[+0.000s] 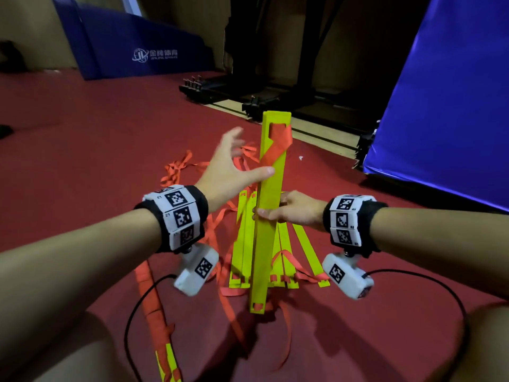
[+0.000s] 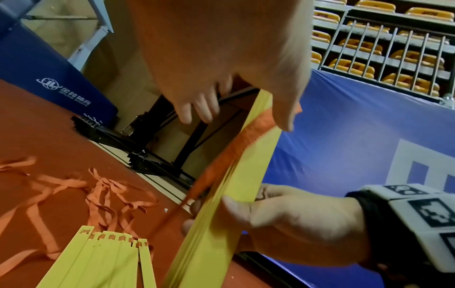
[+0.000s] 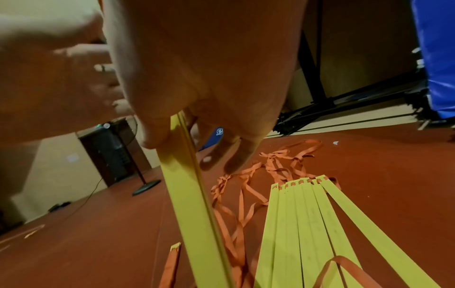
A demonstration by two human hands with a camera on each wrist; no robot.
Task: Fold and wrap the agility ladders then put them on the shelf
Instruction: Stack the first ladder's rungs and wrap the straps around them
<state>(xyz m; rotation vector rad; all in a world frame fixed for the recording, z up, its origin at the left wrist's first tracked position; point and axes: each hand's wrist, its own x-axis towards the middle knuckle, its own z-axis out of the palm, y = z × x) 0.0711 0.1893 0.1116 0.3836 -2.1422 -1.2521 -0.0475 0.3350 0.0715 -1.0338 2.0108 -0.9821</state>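
Dim indoor light with a warm cast; the far wall and corners sink into gloom. The floor point(image 1: 82, 139) shows soft shadows under the forearms. The left hand point(image 1: 234, 166) is motion-blurred at the fingers point(image 1: 237, 136). Both wrist views are grainy and soft, with close skin out of focus. Straight lines bow toward the edges.

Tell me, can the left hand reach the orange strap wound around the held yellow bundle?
Probably yes: the left hand is open beside the bundle, thumb near the orange strap, with nothing between.
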